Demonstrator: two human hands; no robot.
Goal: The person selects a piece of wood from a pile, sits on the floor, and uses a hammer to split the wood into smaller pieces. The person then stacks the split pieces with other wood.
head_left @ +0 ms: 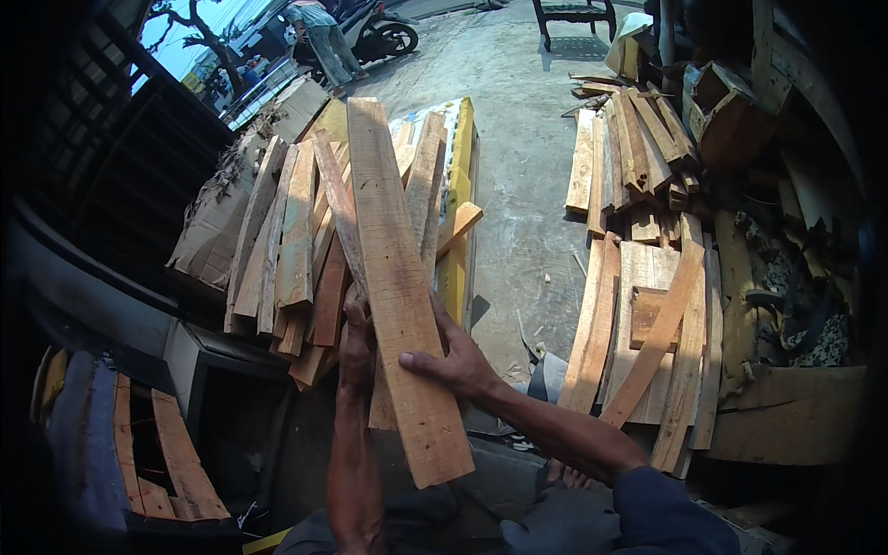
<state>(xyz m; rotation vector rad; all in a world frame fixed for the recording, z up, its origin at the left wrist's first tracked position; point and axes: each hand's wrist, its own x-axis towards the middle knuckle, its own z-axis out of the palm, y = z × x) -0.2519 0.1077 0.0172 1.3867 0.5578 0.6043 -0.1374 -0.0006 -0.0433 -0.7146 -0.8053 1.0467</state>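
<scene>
A long flat wooden plank [398,250] slants up and away in front of me, its near end low over my lap. My right hand [450,359] grips its right edge, thumb flat on the upper face and fingers around the side. At the left edge, my left hand [355,335] is closed against the wood, its fingers partly hidden. A second board [381,407] shows beneath the plank, mostly covered by it. Just beyond my hands lies a heap of cut boards [296,231], some plain, some with greyish faces.
On the right, wooden strips [638,139] and boards [680,370] lie piled on the concrete floor [523,185]. A yellow-edged panel [456,268] runs beside the left heap, with torn cardboard [213,222] to its left. A person [324,42] stands near a motorcycle [384,39] at the back.
</scene>
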